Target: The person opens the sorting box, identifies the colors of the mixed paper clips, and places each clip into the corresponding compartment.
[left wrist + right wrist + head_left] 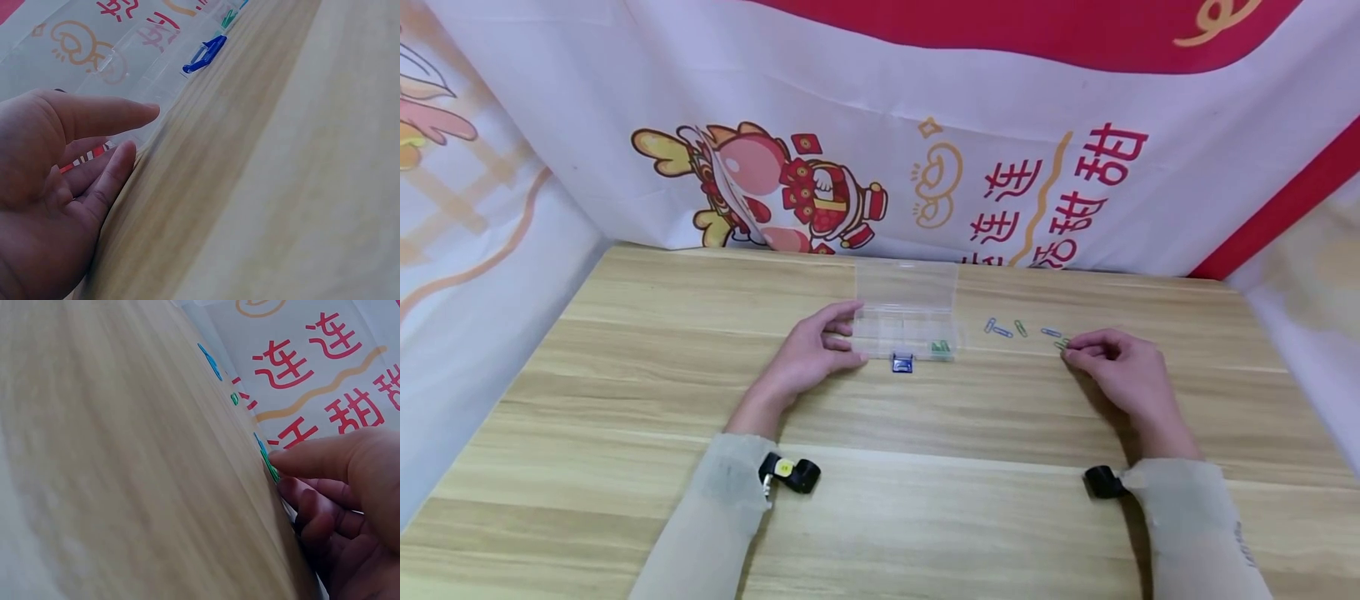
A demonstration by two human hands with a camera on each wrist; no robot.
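A clear plastic compartment box (906, 310) lies at the table's middle with its lid open; green clips (940, 346) sit in its right front cell. A blue binder clip (902, 362) lies on the table against the box's front. My left hand (848, 337) rests at the box's left end, fingers (119, 115) nearly straight and touching the box (156, 75). Right of the box lie several blue and green paper clips (1002, 332). My right hand (1070, 354) pinches a green paper clip (270, 467) against the table with thumb and fingertips (312, 456).
The wooden table (880, 467) is walled by a printed cloth backdrop (880, 150) at the back and both sides. The blue binder clip (205, 54) and loose paper clips (209, 360) show in the wrist views. A small black camera is strapped on each wrist.
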